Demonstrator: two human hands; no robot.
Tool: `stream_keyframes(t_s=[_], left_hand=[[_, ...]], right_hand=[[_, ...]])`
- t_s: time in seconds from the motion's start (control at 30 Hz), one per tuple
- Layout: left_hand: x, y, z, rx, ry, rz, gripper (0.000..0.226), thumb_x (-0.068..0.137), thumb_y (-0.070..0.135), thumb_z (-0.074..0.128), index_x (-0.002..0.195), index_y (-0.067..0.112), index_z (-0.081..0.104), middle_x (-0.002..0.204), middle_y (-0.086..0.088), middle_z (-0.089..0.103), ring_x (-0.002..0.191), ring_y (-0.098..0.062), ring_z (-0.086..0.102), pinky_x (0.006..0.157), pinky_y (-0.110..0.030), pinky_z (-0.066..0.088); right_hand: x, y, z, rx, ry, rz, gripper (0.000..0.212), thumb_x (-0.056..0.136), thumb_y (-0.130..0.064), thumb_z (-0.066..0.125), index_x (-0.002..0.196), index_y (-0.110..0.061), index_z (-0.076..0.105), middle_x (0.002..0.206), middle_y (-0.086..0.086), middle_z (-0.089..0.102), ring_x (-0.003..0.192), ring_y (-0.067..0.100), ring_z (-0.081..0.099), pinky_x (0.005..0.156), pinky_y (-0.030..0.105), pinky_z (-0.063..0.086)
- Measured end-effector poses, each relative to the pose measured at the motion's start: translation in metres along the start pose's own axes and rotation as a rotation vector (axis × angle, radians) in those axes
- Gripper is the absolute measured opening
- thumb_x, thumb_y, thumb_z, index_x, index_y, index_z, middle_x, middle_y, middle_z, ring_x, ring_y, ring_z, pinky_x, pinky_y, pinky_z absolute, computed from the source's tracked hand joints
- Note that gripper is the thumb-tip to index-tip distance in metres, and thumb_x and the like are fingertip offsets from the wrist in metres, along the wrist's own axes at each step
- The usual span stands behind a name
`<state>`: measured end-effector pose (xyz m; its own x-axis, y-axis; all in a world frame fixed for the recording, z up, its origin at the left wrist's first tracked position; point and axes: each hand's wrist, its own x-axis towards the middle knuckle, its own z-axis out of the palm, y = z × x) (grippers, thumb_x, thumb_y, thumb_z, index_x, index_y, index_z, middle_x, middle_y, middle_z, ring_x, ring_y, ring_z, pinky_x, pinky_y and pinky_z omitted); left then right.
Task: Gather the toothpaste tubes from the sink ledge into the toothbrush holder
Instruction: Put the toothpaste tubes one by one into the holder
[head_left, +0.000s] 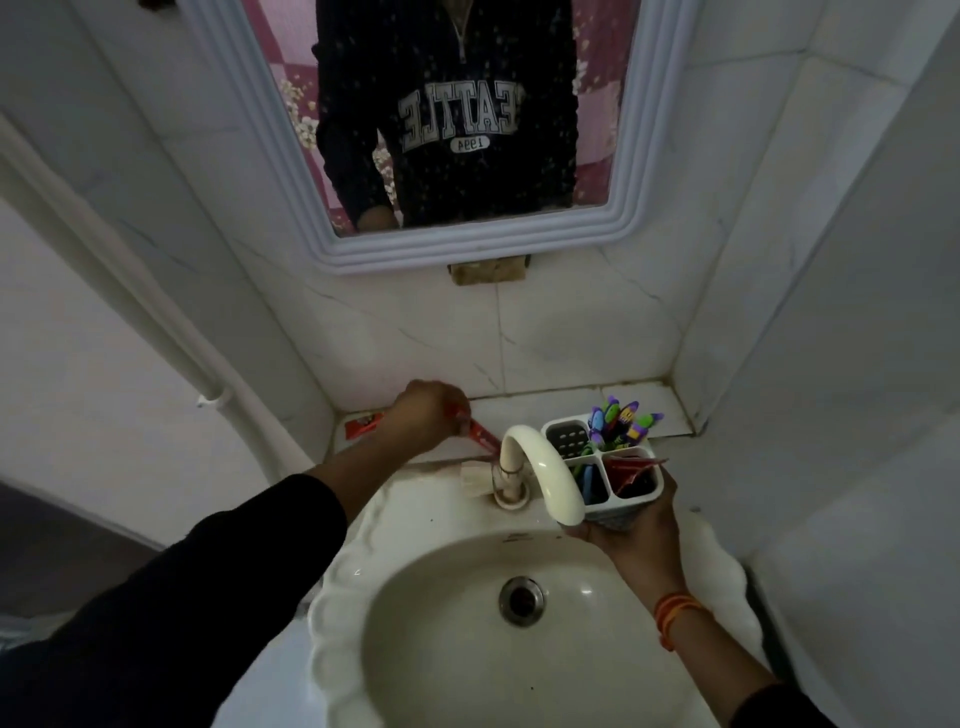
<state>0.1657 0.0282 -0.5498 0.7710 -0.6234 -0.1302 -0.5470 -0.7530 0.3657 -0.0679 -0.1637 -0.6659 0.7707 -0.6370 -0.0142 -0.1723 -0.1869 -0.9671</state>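
My left hand (423, 415) is closed around a red toothpaste tube (118, 434) whose free end slants down toward the tap. Another red tube (362, 427) lies flat on the sink ledge (519, 408), left of that hand. My right hand (631, 525) grips from below a white four-compartment toothbrush holder (652, 480), held over the basin's right rim. Its back right compartment holds several colourful toothbrushes (621, 421). A red toothpaste tube (626, 470) sits in the front right compartment.
A curved white tap (545, 467) stands between my hands, partly covering the holder's left side. The white basin (519, 649) with its metal drain (522, 600) lies below. A framed mirror (441, 130) hangs on the tiled wall. A white pipe (156, 338) runs down the left.
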Motion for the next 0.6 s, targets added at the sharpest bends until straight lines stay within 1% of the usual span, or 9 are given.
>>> stream_keyframes(t_s=[0.07,0.1,0.2,0.23,0.3,0.37,0.47,0.53,0.6], left_hand=[[-0.004,0.027,-0.022,0.006,0.076,0.056,0.018,0.089,0.021,0.07,0.105,0.022,0.078,0.1,-0.004,0.078,0.091,-0.021,0.072,0.086,-0.034,0.059],[-0.006,0.041,-0.032,0.019,0.109,0.093,0.019,0.091,0.017,0.067,0.107,0.021,0.077,0.101,-0.004,0.077,0.091,-0.02,0.072,0.086,-0.035,0.06],[-0.015,0.087,-0.062,0.05,0.181,0.206,0.021,0.092,0.017,0.07,0.112,0.018,0.077,0.103,-0.002,0.078,0.092,-0.016,0.073,0.088,-0.035,0.06],[-0.02,0.102,-0.072,0.074,0.203,0.243,0.021,0.091,0.02,0.073,0.112,0.019,0.078,0.101,-0.001,0.078,0.09,-0.015,0.073,0.087,-0.034,0.06],[-0.028,0.13,-0.084,0.123,0.209,0.305,0.021,0.088,0.021,0.076,0.109,0.02,0.08,0.098,0.001,0.08,0.088,-0.013,0.073,0.086,-0.032,0.061],[-0.034,0.152,-0.087,0.156,0.123,0.332,0.021,0.086,0.022,0.077,0.107,0.022,0.081,0.096,0.003,0.08,0.087,-0.011,0.073,0.085,-0.03,0.061],[-0.04,0.171,-0.068,0.259,-0.078,0.333,0.021,0.085,0.026,0.076,0.106,0.023,0.081,0.096,0.003,0.078,0.087,-0.013,0.071,0.081,-0.031,0.061],[-0.042,0.176,-0.051,0.378,-0.158,0.317,0.025,0.085,0.03,0.074,0.108,0.025,0.08,0.097,-0.001,0.076,0.089,-0.019,0.071,0.074,-0.035,0.061],[-0.041,0.176,-0.038,0.403,-0.217,0.272,0.029,0.085,0.033,0.071,0.11,0.021,0.079,0.098,-0.005,0.075,0.092,-0.023,0.071,0.074,-0.037,0.061]], right_hand=[[-0.001,-0.001,0.0,-0.006,-0.02,0.002,0.099,0.053,-0.021,0.102,0.13,-0.032,0.041,0.11,-0.007,0.061,0.105,0.019,0.065,0.085,0.036,0.06],[0.0,-0.001,-0.002,0.011,-0.028,0.01,0.102,0.047,-0.026,0.104,0.127,-0.034,0.041,0.117,-0.007,0.062,0.114,0.021,0.064,0.085,0.036,0.062],[0.003,0.0,-0.006,0.058,-0.035,0.041,0.117,0.036,-0.033,0.106,0.134,-0.034,0.042,0.13,-0.009,0.058,0.126,0.024,0.059,0.092,0.06,0.057],[0.003,-0.002,-0.006,0.066,-0.04,0.031,0.116,0.037,-0.031,0.106,0.134,-0.035,0.042,0.129,-0.011,0.058,0.125,0.021,0.059,0.094,0.059,0.057],[0.001,-0.007,-0.005,0.094,-0.027,0.02,0.119,0.035,-0.028,0.104,0.135,-0.036,0.038,0.131,-0.015,0.056,0.125,0.012,0.057,0.101,0.044,0.056],[0.001,-0.006,-0.004,0.074,-0.013,-0.005,0.121,0.037,-0.023,0.104,0.137,-0.034,0.035,0.132,-0.017,0.054,0.124,0.004,0.055,0.102,0.027,0.053],[0.002,-0.004,-0.004,0.068,-0.011,-0.003,0.118,0.039,-0.014,0.104,0.136,-0.025,0.038,0.132,-0.009,0.057,0.122,0.003,0.056,0.091,0.007,0.051],[0.003,-0.004,-0.004,0.071,-0.016,-0.009,0.119,0.039,-0.012,0.104,0.139,-0.016,0.04,0.134,-0.001,0.058,0.123,0.011,0.058,0.09,0.007,0.051],[0.004,-0.003,-0.005,0.071,-0.015,-0.017,0.12,0.038,-0.014,0.104,0.14,-0.015,0.041,0.133,0.0,0.059,0.123,0.013,0.059,0.094,0.014,0.054]])
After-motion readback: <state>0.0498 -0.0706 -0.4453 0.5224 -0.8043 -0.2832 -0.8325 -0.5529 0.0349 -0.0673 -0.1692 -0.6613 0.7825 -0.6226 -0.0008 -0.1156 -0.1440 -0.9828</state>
